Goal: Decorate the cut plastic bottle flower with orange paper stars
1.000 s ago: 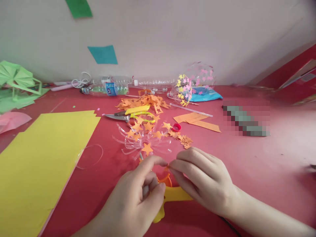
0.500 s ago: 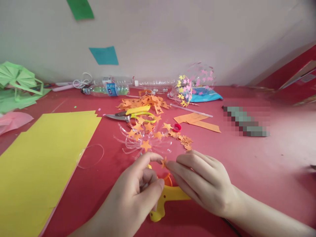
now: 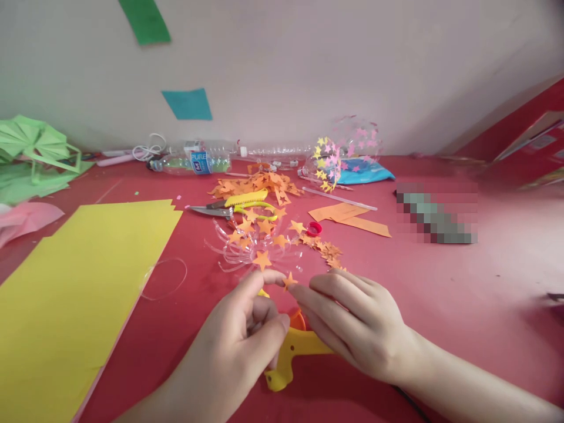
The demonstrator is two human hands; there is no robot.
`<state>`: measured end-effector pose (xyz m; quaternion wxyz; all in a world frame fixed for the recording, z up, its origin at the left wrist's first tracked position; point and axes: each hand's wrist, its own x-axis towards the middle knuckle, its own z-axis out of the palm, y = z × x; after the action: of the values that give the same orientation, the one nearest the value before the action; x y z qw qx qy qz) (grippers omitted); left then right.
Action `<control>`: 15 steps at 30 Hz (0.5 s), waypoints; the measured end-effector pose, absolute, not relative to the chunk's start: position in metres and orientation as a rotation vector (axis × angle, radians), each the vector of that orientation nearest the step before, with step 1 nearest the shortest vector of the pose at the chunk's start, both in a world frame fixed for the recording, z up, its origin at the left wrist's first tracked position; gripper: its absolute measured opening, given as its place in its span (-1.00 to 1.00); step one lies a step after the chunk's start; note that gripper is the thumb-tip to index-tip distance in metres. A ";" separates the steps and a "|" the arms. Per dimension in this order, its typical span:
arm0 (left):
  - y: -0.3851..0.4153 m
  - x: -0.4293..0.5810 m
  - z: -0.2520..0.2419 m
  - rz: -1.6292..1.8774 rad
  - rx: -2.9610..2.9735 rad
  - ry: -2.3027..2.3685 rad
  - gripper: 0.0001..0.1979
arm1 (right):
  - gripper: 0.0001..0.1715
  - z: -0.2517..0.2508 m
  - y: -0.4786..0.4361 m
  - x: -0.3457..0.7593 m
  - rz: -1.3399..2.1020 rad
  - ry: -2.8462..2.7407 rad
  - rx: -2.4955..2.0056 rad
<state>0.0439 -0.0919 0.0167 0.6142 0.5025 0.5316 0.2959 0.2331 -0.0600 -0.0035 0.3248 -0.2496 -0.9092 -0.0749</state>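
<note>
My right hand [image 3: 361, 323] pinches a small orange paper star [image 3: 289, 282] at its fingertips. Against the star's left side rests the index fingertip of my left hand [image 3: 247, 335]; its thumb stands apart and its other fingers curl under. Below both hands lies a yellow glue gun [image 3: 302, 342] with an orange trigger [image 3: 298, 321], partly covered by them. Just beyond is a clear plastic bottle piece cut into curling strips [image 3: 233, 255], with orange stars [image 3: 262, 259] on several strip ends. Loose orange stars [image 3: 330, 252] lie in a pile to the right.
Yellow paper sheets [image 3: 83, 294] cover the left side. Scissors [image 3: 215, 210], a yellow cutter [image 3: 247, 198], orange scraps [image 3: 251, 185], orange strips [image 3: 352, 217] and a red cap [image 3: 314, 228] lie ahead. Plastic bottles [image 3: 200, 161] and a star-covered bottle piece [image 3: 326, 161] stretch along the wall.
The view has shifted slightly. The star between the hands has turned and sits a little higher, its points now facing me more fully. The fingers keep nearly the same pose.
</note>
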 end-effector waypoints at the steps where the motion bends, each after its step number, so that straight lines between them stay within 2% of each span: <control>1: -0.092 0.043 0.016 0.682 1.205 1.252 -0.65 | -0.77 -0.004 -0.060 0.233 -0.200 -2.381 -0.659; 8: -0.094 0.041 0.012 0.706 1.607 1.407 -0.66 | -0.79 -0.005 -0.059 0.234 -0.195 -2.337 -0.679; 15: -0.095 0.035 0.012 0.826 2.316 1.598 -0.68 | -0.78 -0.002 -0.056 0.239 -0.181 -2.261 -0.700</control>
<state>0.0345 -0.0946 0.0119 0.1042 0.7854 0.5420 0.2802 0.2393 -0.0558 -0.0025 0.3744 -0.2732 -0.8833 -0.0707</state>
